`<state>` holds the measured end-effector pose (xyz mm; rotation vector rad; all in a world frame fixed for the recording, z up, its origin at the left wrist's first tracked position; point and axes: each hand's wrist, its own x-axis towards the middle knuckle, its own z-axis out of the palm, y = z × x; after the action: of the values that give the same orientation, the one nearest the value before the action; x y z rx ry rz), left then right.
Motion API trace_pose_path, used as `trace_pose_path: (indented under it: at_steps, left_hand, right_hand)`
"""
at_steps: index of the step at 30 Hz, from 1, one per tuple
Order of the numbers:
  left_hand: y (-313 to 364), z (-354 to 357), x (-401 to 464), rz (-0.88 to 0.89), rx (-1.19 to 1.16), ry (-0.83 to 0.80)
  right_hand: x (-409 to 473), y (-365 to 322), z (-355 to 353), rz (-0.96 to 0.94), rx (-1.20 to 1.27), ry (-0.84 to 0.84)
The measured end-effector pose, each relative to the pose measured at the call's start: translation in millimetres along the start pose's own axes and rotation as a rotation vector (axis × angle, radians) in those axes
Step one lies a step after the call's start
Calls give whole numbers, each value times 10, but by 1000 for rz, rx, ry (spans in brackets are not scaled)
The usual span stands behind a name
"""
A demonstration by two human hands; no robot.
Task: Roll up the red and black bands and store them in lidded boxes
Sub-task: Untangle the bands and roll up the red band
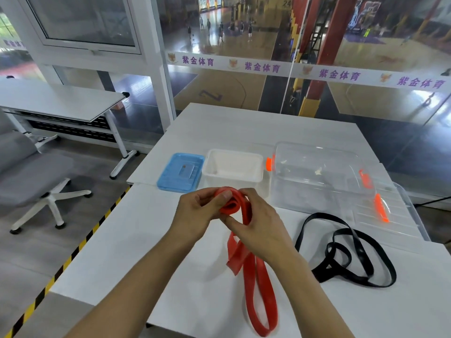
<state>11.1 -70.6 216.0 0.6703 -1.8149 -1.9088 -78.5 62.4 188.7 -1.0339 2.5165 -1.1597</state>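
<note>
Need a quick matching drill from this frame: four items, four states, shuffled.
Items:
1. red band
2. black band
3. blue lid
4. white box

States:
A. open, nothing inside
B. lying flat beside the white box
C. partly rolled, held in both hands
D. loose on the table, untouched

Pairs: 1-C, 2-D, 3-B, 4-A

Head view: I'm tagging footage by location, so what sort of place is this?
Likely a room in a sports hall: glass wall overlooks a basketball court with players, and resistance-type bands, red band and black band.
</note>
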Motion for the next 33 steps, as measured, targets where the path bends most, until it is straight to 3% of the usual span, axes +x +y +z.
trace_pose_path:
  at_steps: [6,14,17,21,24,29,33]
  left_hand:
    - [-85,264,-98,-58,-191,171]
    - [-150,256,-142,-127,-170,99]
    - [-128,76,-85,-159,-106,-32]
    - [26,-214,31,-197,85,-330]
    - [153,-287,104,-234,286,-464]
    - [87,-242,58,-142,314,-377]
    - [-19,-163,-16,-106,155,-276]
  right_hand:
    - [-67,-130,264,155,179,187]
    - [-63,-153,201,129,96,123]
    - [-5,-31,36,23,7,-29]
    - [61,75,-156,-126,-153,-278]
    - [61,67,-163,-148,-192,-352]
    - [13,35,-165,-127,-132,-303]
    - [-22,56,-165,-69,-4,-222]
